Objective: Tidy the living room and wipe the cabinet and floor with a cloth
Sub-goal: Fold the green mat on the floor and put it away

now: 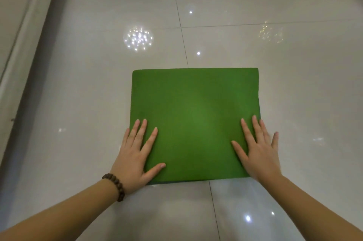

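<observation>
On glossy tile floor (98,83): flat square green cloth (194,115), palms pressing.

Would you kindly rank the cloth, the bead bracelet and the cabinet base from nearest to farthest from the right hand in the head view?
1. Cloth: under the right hand, touching it.
2. Bracelet: on the left wrist, across the cloth.
3. Cabinet base: far left, along the floor's edge.
</observation>
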{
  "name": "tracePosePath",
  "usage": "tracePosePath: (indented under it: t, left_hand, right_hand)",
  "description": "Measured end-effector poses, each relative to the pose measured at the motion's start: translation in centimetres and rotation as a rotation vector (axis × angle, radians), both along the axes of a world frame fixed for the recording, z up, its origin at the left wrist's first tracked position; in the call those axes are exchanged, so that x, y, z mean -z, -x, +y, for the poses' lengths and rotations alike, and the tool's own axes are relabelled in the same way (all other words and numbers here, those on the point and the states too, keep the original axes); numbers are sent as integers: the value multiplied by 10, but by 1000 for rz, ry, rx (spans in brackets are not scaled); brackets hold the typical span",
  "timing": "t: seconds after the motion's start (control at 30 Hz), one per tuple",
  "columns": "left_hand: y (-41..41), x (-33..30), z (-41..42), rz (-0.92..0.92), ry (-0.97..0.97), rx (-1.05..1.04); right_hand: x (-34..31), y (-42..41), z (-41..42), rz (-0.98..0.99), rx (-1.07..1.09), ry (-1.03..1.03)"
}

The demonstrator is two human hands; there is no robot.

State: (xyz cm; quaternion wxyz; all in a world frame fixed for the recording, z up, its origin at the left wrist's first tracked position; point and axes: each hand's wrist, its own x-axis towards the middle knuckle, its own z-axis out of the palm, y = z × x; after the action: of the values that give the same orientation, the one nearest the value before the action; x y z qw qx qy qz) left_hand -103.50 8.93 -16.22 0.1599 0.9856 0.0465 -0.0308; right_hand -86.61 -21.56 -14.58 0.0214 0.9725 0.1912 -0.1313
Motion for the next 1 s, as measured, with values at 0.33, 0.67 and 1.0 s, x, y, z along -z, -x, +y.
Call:
tracePosePath:
  t: [0.33, 0.67, 1.0]
  left_hand:
    - [-22, -5, -6, 21, -112, -190]
    - [-23, -1, -3, 56, -132, -158]
    - [-22, 3, -1, -8, 54, -190]
  right_hand:
    - [-19, -51, 221, -109, -498, -82]
    - [4, -106, 145, -56, -264, 32]
    - [2, -134, 67, 83, 100, -230]
